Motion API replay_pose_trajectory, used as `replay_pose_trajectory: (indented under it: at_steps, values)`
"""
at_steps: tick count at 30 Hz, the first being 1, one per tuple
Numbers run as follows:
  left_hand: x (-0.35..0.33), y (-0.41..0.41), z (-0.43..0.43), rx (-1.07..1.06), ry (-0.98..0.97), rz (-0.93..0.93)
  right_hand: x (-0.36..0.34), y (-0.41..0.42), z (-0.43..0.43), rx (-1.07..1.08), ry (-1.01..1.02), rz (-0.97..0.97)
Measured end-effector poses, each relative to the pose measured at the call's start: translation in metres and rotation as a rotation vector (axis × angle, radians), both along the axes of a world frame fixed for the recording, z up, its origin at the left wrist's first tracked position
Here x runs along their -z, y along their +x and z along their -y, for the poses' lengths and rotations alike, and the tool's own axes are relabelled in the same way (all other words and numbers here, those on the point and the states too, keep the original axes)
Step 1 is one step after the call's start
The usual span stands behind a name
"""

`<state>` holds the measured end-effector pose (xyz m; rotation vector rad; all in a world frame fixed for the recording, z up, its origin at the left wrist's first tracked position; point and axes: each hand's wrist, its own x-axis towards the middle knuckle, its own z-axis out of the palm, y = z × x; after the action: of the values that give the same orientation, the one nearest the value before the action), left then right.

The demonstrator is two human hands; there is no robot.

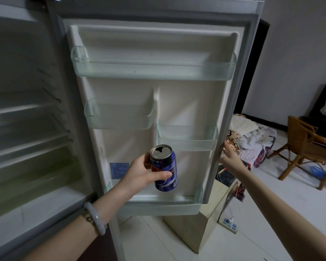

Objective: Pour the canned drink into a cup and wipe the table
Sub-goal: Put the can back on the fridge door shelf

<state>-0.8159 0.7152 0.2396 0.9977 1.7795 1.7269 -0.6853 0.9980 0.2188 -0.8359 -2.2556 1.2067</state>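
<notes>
My left hand [143, 174] holds a blue drink can [167, 178] upright in front of the open fridge door [132, 91]. The can's silver top shows an opening. My right hand [231, 157] rests on the outer edge of the fridge door, fingers around its rim. No cup, cloth or table is in view.
The fridge interior [26, 119] with bare shelves fills the left. Clear door bins [154, 70] hold nothing. To the right stand a wicker chair [307, 147], a pile of fabric [252, 140], a low cabinet [201, 223] and a power strip [229, 225] on the white tile floor.
</notes>
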Motion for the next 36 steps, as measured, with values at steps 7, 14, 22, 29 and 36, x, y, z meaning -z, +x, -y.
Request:
replay_pose_trajectory:
  at_steps: [7, 14, 22, 29, 36]
  values:
    - [-0.018, -0.001, 0.004, 0.038, -0.020, -0.055, -0.051, 0.012, 0.020, 0.146, 0.241, -0.025]
    - [-0.074, -0.002, 0.001, 0.106, -0.029, -0.182, -0.107, 0.009, 0.097, -0.190, 0.173, -0.003]
    - [-0.120, -0.012, -0.026, 0.019, -0.055, -0.234, -0.117, -0.017, 0.128, -0.374, -0.062, -0.199]
    - [-0.122, -0.024, -0.062, -0.112, -0.036, -0.328, -0.123, -0.035, 0.112, -0.323, -0.088, -0.320]
    - [-0.105, -0.036, -0.100, -0.239, -0.060, -0.335, -0.113, -0.051, 0.084, -0.315, -0.127, -0.329]
